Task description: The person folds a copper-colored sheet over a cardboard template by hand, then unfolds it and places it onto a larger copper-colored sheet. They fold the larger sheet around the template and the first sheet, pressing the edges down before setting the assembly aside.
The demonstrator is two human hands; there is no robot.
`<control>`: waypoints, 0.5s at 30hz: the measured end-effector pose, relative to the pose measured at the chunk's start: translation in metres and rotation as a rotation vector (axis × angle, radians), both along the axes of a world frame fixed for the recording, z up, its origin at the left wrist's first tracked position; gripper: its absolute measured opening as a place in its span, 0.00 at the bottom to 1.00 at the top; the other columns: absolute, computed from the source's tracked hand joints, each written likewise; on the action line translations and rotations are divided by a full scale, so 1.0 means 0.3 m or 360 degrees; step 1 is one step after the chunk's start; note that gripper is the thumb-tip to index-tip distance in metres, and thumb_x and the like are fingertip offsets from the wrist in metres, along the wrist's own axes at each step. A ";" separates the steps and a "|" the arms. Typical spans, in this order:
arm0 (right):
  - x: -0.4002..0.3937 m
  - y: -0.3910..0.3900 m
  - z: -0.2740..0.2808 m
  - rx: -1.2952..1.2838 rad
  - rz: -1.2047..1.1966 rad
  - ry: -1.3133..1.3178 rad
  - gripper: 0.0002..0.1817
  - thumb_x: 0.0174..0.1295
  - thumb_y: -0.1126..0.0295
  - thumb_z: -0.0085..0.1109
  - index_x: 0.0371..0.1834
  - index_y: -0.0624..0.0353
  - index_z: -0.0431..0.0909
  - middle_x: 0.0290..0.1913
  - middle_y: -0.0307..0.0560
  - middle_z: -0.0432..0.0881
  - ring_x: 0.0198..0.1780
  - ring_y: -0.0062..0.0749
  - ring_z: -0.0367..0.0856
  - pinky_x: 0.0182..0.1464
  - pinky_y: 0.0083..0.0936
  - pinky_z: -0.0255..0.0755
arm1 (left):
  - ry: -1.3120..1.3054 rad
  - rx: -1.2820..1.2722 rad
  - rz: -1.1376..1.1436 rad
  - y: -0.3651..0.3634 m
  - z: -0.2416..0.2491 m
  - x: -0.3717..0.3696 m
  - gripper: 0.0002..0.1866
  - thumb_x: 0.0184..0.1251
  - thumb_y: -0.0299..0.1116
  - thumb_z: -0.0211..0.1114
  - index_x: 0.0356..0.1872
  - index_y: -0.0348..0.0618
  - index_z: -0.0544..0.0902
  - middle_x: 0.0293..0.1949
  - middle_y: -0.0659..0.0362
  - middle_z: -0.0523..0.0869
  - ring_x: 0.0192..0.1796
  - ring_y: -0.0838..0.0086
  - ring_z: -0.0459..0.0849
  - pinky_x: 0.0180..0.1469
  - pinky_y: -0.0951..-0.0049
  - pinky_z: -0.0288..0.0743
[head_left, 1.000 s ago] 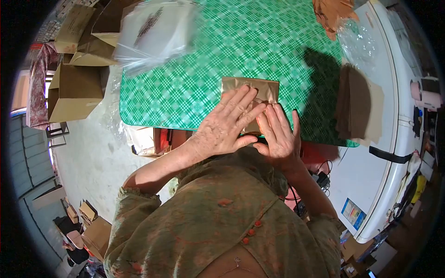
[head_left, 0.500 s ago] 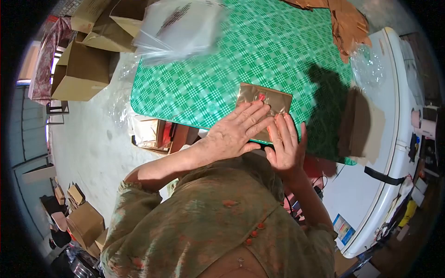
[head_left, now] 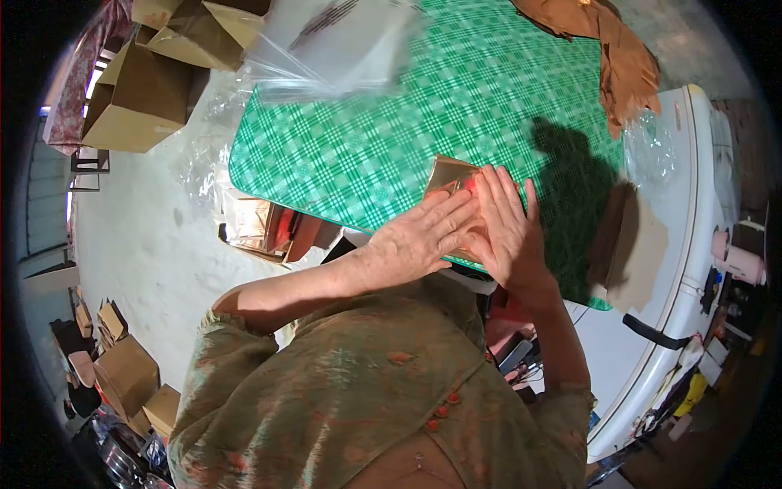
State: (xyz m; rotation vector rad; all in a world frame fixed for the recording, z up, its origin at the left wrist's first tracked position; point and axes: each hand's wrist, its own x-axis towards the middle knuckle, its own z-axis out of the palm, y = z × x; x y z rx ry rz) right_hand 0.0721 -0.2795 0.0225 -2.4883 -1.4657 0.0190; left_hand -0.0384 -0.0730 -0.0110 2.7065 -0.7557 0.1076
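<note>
A flat, brownish packet with a shiny clear wrapping lies at the front edge of the green checked tablecloth. Something red shows near its top, partly covered by my fingers. My left hand rests flat across the lower part of the packet, fingers stretched out. Lying along the packet's right side, my right hand is also flat with its fingers straight and pointing away from me. Its thumb side meets the left fingertips. Most of the packet is hidden under both hands.
A stack of clear plastic bags lies at the table's back left. Open cardboard boxes stand on the left. Crumpled brown paper hangs at the back right, near a white appliance. An open box sits below the table edge.
My right hand has moved up and inward over the packet's right side. My left hand stays on the packet, nearly in place. The view has shifted slightly.
</note>
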 end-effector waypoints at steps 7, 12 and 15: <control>0.043 0.072 0.061 -0.0014 0.0061 -0.0222 0.39 0.69 0.50 0.65 0.77 0.64 0.73 0.76 0.53 0.76 0.77 0.53 0.70 0.80 0.59 0.55 | -0.0230 -0.0032 0.0056 -0.003 -0.044 -0.005 0.35 0.67 0.46 0.68 0.71 0.37 0.78 0.81 0.43 0.69 0.87 0.50 0.61 0.88 0.46 0.55; 0.048 0.157 0.031 0.0104 0.0208 -0.0110 0.41 0.60 0.58 0.70 0.78 0.61 0.73 0.67 0.48 0.78 0.62 0.47 0.74 0.63 0.47 0.67 | -0.0201 -0.0019 0.0052 -0.012 -0.060 -0.015 0.26 0.63 0.41 0.68 0.60 0.39 0.83 0.62 0.46 0.84 0.77 0.52 0.76 0.86 0.48 0.60; 0.050 0.169 0.019 0.0052 0.0203 -0.0139 0.41 0.60 0.58 0.71 0.78 0.61 0.73 0.67 0.48 0.78 0.63 0.47 0.74 0.63 0.46 0.68 | -0.0288 -0.0132 0.0065 -0.016 -0.079 -0.003 0.25 0.61 0.38 0.66 0.60 0.40 0.83 0.57 0.49 0.85 0.70 0.53 0.81 0.85 0.48 0.63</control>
